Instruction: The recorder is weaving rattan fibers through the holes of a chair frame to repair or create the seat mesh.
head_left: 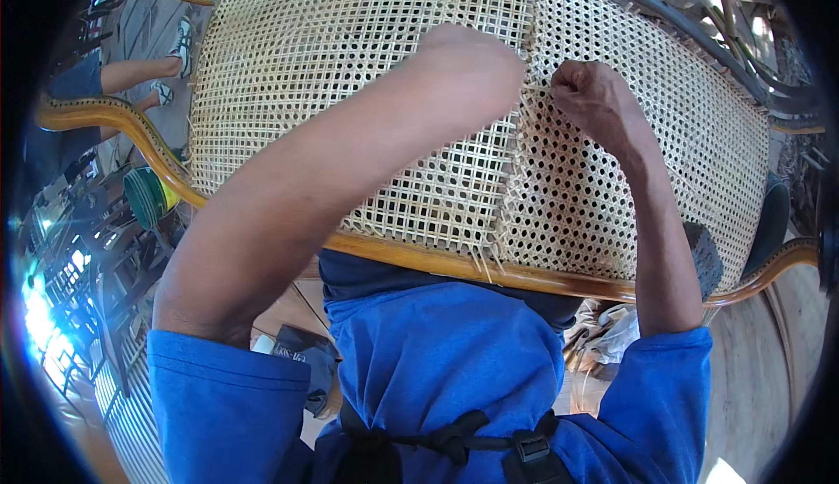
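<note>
Spanning the upper half of the frame, the woven cane panel [288, 73] lies with its long axis running left to right, dropping slightly toward the right edge. A rough seam [505, 200] crosses this axis, from the upper centre down to the lower centre, where loose strand ends [489, 262] project over the varnished wooden rail [419, 258]. The rail follows the panel's near edge; its ends curve outward at the left and right of the frame.

The left hand [476, 69] is over the mesh, just left of the seam; its fingers are hidden, so their state cannot be told. The right hand [596, 95], right of the seam, is curled into a fist; whether it pinches a strand cannot be determined.

A dark block [702, 257] sits beside the right forearm. The blue shirt [446, 335] occupies the lower centre. A green-and-yellow container [144, 197] and another person's legs [140, 73] appear at the left.
</note>
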Demonstrator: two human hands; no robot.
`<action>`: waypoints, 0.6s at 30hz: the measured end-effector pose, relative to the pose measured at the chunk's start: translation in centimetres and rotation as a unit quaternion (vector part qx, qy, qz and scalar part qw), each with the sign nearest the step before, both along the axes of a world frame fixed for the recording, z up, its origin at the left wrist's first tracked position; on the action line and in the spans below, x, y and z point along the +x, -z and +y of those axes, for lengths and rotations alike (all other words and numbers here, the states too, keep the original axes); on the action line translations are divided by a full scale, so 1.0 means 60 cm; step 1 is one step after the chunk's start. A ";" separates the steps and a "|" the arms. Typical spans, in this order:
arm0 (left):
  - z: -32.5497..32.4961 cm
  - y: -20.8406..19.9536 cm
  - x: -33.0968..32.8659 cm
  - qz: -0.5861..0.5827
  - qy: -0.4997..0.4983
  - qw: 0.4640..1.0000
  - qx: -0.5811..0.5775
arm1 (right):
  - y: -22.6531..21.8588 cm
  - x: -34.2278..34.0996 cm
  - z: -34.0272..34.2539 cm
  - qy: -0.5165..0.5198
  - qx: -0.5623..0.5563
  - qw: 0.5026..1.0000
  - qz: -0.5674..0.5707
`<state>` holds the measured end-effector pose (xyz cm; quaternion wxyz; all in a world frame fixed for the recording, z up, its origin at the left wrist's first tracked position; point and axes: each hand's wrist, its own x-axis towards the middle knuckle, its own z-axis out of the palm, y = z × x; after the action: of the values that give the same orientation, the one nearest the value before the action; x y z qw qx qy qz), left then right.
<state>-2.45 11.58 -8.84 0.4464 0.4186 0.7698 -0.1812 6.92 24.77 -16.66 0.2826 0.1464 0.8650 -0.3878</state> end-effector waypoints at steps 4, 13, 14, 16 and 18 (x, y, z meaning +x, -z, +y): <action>0.026 -0.018 0.018 0.044 0.162 0.986 -0.011 | 0.037 -0.005 -0.002 -0.028 -0.024 0.997 0.071; -0.037 0.065 -0.019 -0.031 -0.041 0.997 0.056 | 0.011 -0.014 -0.030 -0.069 0.074 0.993 0.052; -0.030 0.063 -0.011 0.007 -0.067 0.995 0.073 | 0.012 -0.008 -0.029 -0.075 0.067 0.992 0.075; -0.034 0.064 -0.008 0.052 -0.093 0.990 0.089 | 0.035 -0.004 -0.032 -0.013 0.005 0.996 0.085; -0.062 0.076 -0.019 0.056 -0.116 0.990 0.059 | 0.026 -0.008 -0.037 0.046 -0.060 0.993 0.093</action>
<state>-3.57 7.84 -13.40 0.3953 0.3418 0.8460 -0.1056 6.44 22.53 -18.24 0.1914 0.1322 0.8552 -0.4631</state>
